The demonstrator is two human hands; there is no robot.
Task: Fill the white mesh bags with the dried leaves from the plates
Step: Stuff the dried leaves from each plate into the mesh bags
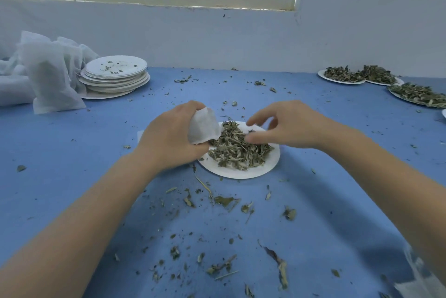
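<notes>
Head view: left hand [169, 138] grips limp, featherlight mesh bag [204, 126] by its mouth; right hand [287, 126], loose, empty, hovers over brittle leaves [237, 150] — pinch gently.

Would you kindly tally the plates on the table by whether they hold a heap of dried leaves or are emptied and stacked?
Plates heaped with leaves: 4, the centre plate and three at far right.
Emptied plates in the stack: cannot be counted exactly.
Total countable: 4, plus 1 stack.
</notes>
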